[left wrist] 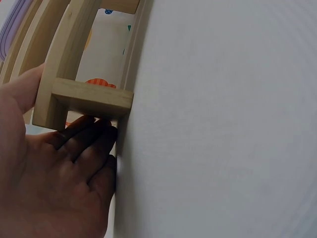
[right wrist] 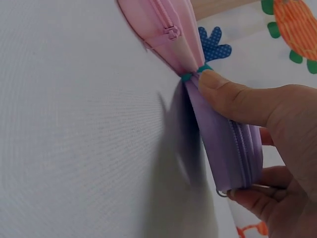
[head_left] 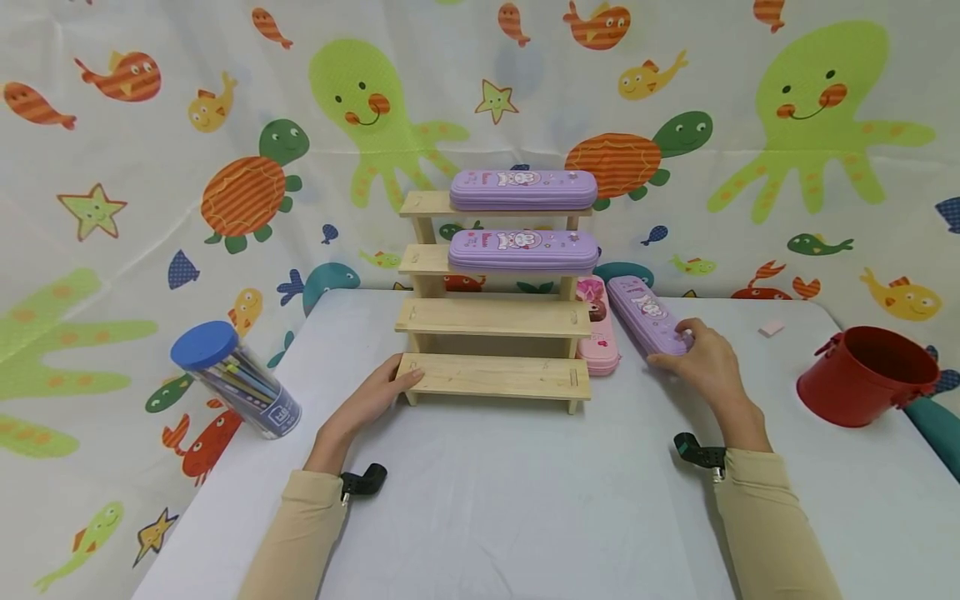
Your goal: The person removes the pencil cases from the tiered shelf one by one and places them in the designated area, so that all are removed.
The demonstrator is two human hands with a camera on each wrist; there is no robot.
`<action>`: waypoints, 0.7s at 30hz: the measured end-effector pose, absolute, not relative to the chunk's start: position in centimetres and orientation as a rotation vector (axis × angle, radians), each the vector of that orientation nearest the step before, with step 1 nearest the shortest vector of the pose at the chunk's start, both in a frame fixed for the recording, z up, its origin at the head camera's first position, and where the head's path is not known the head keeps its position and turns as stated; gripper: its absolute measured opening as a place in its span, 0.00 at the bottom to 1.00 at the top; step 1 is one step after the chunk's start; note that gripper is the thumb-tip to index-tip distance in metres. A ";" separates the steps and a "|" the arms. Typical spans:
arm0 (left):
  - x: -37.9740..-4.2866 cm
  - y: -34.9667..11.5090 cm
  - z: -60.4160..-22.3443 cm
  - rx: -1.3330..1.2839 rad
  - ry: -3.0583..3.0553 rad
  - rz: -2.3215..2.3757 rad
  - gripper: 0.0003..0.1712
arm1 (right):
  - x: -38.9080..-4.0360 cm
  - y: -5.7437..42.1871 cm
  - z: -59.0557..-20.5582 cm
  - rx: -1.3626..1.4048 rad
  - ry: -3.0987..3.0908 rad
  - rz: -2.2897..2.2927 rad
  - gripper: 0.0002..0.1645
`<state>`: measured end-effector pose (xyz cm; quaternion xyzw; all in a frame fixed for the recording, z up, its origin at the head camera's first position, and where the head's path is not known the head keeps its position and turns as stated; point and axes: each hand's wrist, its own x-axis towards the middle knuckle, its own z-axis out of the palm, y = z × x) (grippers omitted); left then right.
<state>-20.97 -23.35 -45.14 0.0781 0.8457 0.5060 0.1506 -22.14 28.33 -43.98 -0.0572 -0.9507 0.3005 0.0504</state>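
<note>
A four-tier wooden display rack [head_left: 491, 317] stands on the table like steps. My left hand [head_left: 375, 392] grips the left end of its lowest shelf, thumb on top; in the left wrist view the fingers [left wrist: 89, 144] reach in beside the leg. A purple pencil case [head_left: 651, 317] is pinched by my right hand [head_left: 705, 358] at its near end. The right wrist view shows that end raised, with shadow beneath. Two more purple pencil cases lie on the rack: one on the top tier [head_left: 523, 192], another on the tier below [head_left: 523, 252].
Right behind the rack, a pink pencil case [head_left: 602, 346] lies partly hidden. A red metal bucket [head_left: 847, 392] and a small pink block [head_left: 771, 329] are at the right. At the left stands a clear blue-lidded tub [head_left: 251, 387] of pens or pencils. A sea-animal curtain [head_left: 480, 92] hangs behind.
</note>
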 end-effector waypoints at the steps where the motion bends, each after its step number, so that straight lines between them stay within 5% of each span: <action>1: -21.0 -23.4 -45.3 0.227 2.434 1.452 0.40 | -22.2 28.3 -44.0 -0.176 -2.907 0.921 0.50; 10: -21.3 -23.7 -45.6 0.234 2.458 1.437 0.45 | -22.3 28.5 -43.8 -0.077 -3.019 0.929 0.45; 21: -19.6 -22.6 -42.4 0.216 2.406 1.440 0.38 | -22.2 27.7 -43.3 -0.010 -3.050 0.944 0.40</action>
